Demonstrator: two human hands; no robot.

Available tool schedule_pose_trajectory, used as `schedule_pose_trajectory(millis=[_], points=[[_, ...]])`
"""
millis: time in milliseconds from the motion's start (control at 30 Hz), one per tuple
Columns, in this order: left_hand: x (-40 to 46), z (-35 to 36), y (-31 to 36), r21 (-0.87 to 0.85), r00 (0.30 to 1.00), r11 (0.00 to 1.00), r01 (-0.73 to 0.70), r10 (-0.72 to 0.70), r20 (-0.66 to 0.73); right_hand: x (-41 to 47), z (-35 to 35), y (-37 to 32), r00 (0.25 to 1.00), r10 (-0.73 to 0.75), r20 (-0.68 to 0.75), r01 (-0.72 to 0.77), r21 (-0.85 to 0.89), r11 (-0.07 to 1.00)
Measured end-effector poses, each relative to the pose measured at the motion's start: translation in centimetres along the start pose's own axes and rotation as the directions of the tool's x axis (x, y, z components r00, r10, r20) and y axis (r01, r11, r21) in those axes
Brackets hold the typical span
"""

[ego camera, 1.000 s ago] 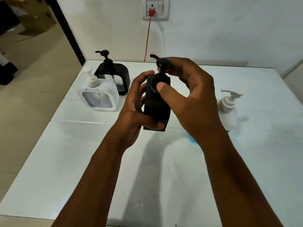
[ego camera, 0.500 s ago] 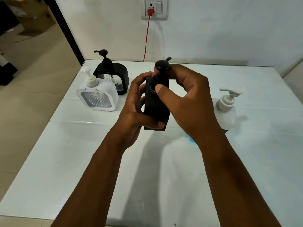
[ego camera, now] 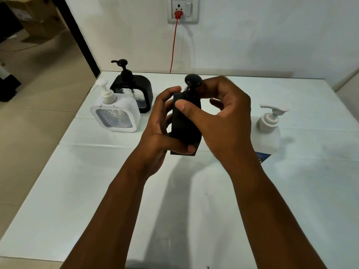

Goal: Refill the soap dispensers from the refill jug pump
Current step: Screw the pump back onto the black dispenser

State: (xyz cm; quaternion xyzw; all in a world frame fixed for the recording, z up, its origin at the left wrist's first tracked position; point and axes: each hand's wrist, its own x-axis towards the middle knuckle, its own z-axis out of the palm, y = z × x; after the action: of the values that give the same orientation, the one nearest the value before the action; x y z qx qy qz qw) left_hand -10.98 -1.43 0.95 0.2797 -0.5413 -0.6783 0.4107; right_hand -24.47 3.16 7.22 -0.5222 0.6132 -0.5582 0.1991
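A black soap dispenser [ego camera: 184, 131] is held above the white table [ego camera: 81, 191], seen edge-on. My left hand [ego camera: 161, 133] grips its body from the left and below. My right hand [ego camera: 219, 117] is curled round its black pump head [ego camera: 193, 80], thumb against the dispenser's neck. At the right stands the white refill jug [ego camera: 269, 133] with its white pump [ego camera: 275, 109], partly hidden behind my right wrist. A white square dispenser [ego camera: 116, 117] and a second black dispenser [ego camera: 134, 88] stand at the back left.
A red cable [ego camera: 173, 45] runs from a wall socket [ego camera: 182, 10] down behind the table. The table's left edge borders an open tiled floor; cardboard boxes [ego camera: 38, 22] sit far back left. A blue label [ego camera: 262, 157] shows under the jug.
The pump head's spout has swung from pointing left, to the back, and is now hidden by my right fingers: my right hand has been turning the pump head. The dispenser stays in my left hand.
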Motion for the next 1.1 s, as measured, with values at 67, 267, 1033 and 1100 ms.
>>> schedule_pose_trajectory(millis=[67, 267, 1033, 1100], points=[[0.01, 0.24, 0.05, 0.014, 1.000, 1.000, 0.002, -0.002, 0.017, -0.08, 0.03, 0.11, 0.999, -0.017, -0.031, 0.016, -0.030, 0.999], [0.02, -0.34, 0.20, 0.005, 1.000, 1.000, -0.016, 0.016, -0.006, 0.14, -0.53, 0.28, 0.989, -0.032, 0.141, 0.028, 0.030, 0.999], [-0.44, -0.45, 0.88, 0.019, 0.999, 1.000, 0.008, -0.009, 0.050, 0.17, -0.68, 0.33, 0.986, -0.022, 0.165, 0.004, 0.106, 0.994], [-0.50, -0.56, 0.88, 0.029, 0.998, 0.999, 0.021, -0.023, 0.055, 0.19, -0.60, 0.29, 0.990, -0.020, 0.137, 0.009, 0.086, 0.996]])
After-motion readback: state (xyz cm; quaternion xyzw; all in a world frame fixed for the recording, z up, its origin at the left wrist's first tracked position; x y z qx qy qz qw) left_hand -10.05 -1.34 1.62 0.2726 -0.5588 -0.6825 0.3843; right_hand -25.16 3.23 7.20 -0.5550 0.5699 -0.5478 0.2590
